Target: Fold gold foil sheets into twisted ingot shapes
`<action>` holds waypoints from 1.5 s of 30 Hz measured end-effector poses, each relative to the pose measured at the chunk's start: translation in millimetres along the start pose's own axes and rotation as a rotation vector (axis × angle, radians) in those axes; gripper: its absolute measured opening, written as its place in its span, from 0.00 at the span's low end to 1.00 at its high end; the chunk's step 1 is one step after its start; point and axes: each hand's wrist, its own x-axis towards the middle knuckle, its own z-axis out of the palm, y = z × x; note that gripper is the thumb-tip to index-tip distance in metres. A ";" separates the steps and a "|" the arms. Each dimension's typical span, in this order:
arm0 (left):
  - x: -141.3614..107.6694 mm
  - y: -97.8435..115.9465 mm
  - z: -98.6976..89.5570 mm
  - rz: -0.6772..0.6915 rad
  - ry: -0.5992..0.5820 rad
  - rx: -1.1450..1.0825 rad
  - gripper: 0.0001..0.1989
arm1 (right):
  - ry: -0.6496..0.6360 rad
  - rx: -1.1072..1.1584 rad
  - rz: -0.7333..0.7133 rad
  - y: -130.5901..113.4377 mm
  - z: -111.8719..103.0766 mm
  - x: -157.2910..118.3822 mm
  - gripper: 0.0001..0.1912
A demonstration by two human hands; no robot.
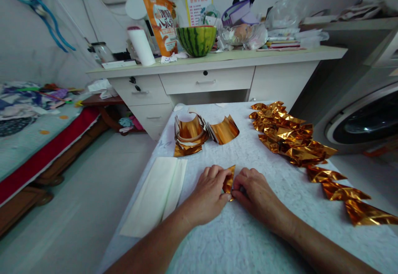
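Between my two hands, low over the cloth-covered table (248, 241), is a small sheet of gold foil paper (229, 180), partly folded. My left hand (209, 191) grips its left side with fingers and thumb. On the other side, my right hand (256, 193) pinches the lower right edge, with the fingertips partly hidden. Farther back lie a curled stack of gold foil sheets (189, 131) and a second curled gold sheet stack (225, 129). Folded gold foil pieces (289, 137) overlap in a row along the table's right side.
Pale paper sheets (152, 199) lie at the table's left edge. Behind stands a white desk (205, 75) bearing a watermelon half (196, 41), an orange snack bag (161, 23) and a white paper roll (141, 46). A washing machine (367, 100) is at right, a bed (40, 141) at left.
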 end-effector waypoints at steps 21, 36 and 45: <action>1.9 1.1 -3.7 -0.025 -0.024 -0.013 0.24 | -0.021 -0.038 0.022 -4.2 -2.1 0.8 0.03; 2.2 -0.2 -1.2 -0.027 -0.003 -0.014 0.25 | -0.045 -0.085 0.009 -2.7 -1.4 -0.1 0.04; 2.7 -0.6 -2.8 -0.036 -0.018 -0.026 0.25 | -0.053 -0.131 0.008 -4.5 -2.1 -1.4 0.05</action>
